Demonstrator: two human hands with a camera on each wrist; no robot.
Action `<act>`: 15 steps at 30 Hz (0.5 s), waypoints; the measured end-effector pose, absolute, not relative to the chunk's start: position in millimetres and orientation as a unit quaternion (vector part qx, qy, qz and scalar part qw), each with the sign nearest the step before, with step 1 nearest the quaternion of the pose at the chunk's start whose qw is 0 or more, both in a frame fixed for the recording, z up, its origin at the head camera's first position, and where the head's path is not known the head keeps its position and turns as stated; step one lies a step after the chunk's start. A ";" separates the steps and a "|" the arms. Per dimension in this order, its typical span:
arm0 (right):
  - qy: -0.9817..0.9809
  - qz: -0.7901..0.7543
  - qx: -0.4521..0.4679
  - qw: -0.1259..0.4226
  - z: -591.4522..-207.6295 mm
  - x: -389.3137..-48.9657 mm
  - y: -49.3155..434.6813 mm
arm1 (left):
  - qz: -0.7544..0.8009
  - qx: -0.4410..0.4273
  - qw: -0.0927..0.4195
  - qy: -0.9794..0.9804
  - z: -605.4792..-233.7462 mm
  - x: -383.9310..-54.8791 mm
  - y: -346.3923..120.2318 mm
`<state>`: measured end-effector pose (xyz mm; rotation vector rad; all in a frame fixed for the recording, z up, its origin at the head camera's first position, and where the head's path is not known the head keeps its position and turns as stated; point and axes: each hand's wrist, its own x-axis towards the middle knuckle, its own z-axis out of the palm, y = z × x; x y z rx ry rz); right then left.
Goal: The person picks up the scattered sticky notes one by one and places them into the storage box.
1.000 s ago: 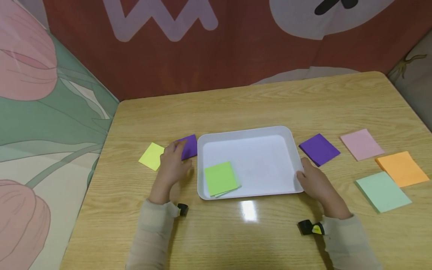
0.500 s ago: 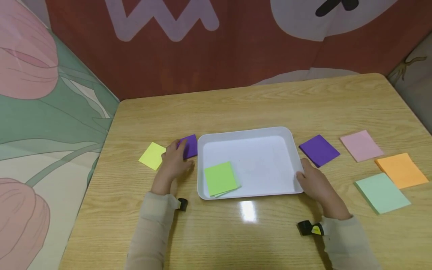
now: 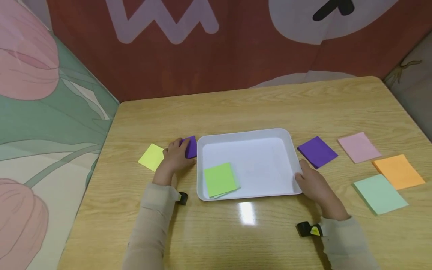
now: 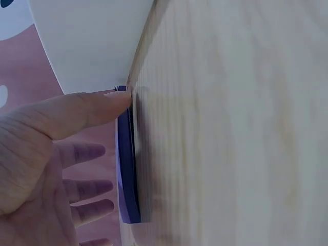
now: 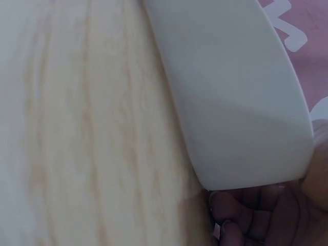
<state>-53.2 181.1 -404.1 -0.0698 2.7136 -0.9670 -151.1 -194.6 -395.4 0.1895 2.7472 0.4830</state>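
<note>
While the right hand [image 3: 313, 182] gripped the white tray [image 3: 263, 165] at its right end near the front corner, thumb at the rim and fingers curled against the outside, the left hand [image 3: 175, 156] lay over the left purple pad [image 3: 191, 147]. Left grip: not closed. Left wrist view showed fingers stretched out and spread, thumb tip at one end of the pad; couldn't confirm thumb contact. Pad sat just outside the tray's left wall, partly covered by the hand in the head view; couldn't tell whether pad and wall touched.

Tray stood on the wooden table [image 3: 209, 116]. Inside, front left corner: bright green pad [image 3: 220, 180] on top of a paler green piece [image 3: 237, 183] that peeked out at the right and near edges. Yellow pad [image 3: 150, 156] lay left of the left hand, partly hidden by it.

Right side: right purple pad [image 3: 317, 152] lay cornerwise beyond the tray's right wall, near the right hand. Pink pad [image 3: 359, 147] further right, then orange pad [image 3: 399, 171], with mint pad [image 3: 380, 194] up against it or overlapping; couldn't tell which.

Beige sleeves [image 3: 150, 225] on both arms, black device [image 3: 304, 229] at each cuff. Dark red backdrop [image 3: 249, 56] behind.
</note>
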 end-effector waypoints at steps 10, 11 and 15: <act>0.933 -0.336 -0.023 0.129 -404.1 -53.3 179.9 | 0.160 0.076 0.186 0.966 -399.7 -159.2 -197.6; 0.932 -0.337 -0.023 0.129 -404.0 -53.3 179.9 | 0.161 0.078 0.185 0.966 -399.8 -159.2 -197.5; 0.933 -0.337 -0.021 0.129 -403.7 -53.3 180.3 | 0.166 0.082 0.181 0.966 -398.8 -158.8 -196.2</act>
